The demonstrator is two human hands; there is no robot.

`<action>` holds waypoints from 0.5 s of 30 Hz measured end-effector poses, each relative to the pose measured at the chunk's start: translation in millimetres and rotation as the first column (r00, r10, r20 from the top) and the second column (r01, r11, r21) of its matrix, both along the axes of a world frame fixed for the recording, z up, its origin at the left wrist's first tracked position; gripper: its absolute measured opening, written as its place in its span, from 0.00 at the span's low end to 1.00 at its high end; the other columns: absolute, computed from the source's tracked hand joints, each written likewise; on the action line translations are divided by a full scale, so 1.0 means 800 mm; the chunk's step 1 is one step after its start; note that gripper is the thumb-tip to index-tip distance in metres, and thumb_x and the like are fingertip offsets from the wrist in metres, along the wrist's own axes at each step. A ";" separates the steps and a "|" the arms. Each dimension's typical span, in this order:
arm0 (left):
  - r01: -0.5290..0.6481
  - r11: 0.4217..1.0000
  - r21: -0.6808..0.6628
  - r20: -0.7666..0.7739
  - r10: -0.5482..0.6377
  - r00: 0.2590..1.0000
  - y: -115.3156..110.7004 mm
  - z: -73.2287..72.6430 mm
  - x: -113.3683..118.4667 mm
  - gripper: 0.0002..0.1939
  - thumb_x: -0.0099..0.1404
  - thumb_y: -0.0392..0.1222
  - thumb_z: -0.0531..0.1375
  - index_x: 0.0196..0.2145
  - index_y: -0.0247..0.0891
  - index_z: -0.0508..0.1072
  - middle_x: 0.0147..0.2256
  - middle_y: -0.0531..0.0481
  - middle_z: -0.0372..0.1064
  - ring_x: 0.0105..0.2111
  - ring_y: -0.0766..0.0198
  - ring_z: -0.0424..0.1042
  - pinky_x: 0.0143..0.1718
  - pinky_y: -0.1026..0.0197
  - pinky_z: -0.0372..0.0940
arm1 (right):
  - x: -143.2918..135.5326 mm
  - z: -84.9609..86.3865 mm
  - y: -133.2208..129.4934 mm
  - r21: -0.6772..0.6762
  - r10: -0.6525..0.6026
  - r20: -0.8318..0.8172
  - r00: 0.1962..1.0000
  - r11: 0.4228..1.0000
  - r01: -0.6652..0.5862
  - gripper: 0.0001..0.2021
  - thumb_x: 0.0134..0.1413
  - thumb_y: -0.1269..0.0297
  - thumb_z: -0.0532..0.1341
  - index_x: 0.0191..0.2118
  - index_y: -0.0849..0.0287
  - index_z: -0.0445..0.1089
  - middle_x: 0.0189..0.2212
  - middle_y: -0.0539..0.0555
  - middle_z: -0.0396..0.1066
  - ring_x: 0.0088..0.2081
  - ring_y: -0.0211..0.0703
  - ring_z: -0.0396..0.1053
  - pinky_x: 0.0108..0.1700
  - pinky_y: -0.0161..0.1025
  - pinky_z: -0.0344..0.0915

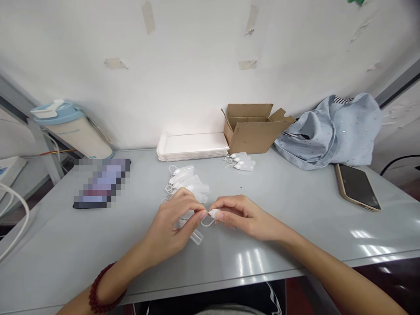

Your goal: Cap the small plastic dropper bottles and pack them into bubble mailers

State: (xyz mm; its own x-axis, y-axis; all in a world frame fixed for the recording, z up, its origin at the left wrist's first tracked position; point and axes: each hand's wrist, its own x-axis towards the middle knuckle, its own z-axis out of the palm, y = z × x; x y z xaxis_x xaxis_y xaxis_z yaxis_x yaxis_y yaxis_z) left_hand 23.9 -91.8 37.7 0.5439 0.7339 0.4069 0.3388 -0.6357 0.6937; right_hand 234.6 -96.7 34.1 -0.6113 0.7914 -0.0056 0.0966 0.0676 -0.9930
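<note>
Forearms [328,267] reach in over the grey table [262,192], a dark red bracelet [95,291] on one wrist. Right hand [241,216] pinches a small white-tipped bottle [214,213]. Left hand [173,221] has thumb and forefinger closed beside its tip; any grip cannot be determined. Loose bottles [198,189] lie just beyond.

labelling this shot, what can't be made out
Unclear in the head view:
- Small white plastic tip: rest covered by right hand
- Heaped translucent plastic bottles: count, by overlap and left hand
- Open brown cardboard box: floor, behind front wall
- Dark rectangular phone: screen, by pixelation
</note>
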 end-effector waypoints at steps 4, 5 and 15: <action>0.025 0.999 0.028 0.010 -0.026 1.000 -0.003 -0.004 0.003 0.08 0.64 0.31 0.55 0.29 0.37 0.71 0.23 0.52 0.65 0.29 0.64 0.60 0.30 0.63 0.60 | -0.001 -0.001 -0.001 0.058 -0.007 0.041 0.999 0.998 0.004 0.10 0.60 0.61 0.55 0.38 0.60 0.71 0.29 0.49 0.65 0.28 0.33 0.58 0.31 0.32 0.56; 0.030 0.999 0.033 0.013 -0.030 0.999 -0.003 -0.004 0.003 0.08 0.64 0.31 0.55 0.29 0.37 0.70 0.23 0.52 0.65 0.29 0.64 0.60 0.30 0.62 0.60 | -0.002 -0.001 -0.001 0.073 -0.010 0.062 0.998 0.997 0.006 0.10 0.60 0.61 0.55 0.38 0.60 0.71 0.29 0.49 0.65 0.28 0.34 0.58 0.31 0.33 0.56; 0.046 0.995 0.085 0.027 -0.049 0.998 -0.002 -0.013 0.004 0.08 0.64 0.29 0.54 0.29 0.36 0.69 0.23 0.51 0.63 0.29 0.64 0.58 0.30 0.62 0.58 | -0.003 -0.001 -0.001 0.174 -0.029 0.150 0.988 0.985 0.003 0.10 0.61 0.64 0.54 0.37 0.61 0.71 0.28 0.49 0.64 0.28 0.34 0.58 0.30 0.33 0.54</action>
State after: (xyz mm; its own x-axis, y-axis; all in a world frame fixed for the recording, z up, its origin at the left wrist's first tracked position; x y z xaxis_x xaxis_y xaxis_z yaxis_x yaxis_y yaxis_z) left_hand 27.3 -93.2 27.2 0.5641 0.6699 0.4827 0.2871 -0.7073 0.6460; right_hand 231.8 -97.9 33.3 -0.6009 0.7983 0.0406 0.2476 0.2342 -0.9401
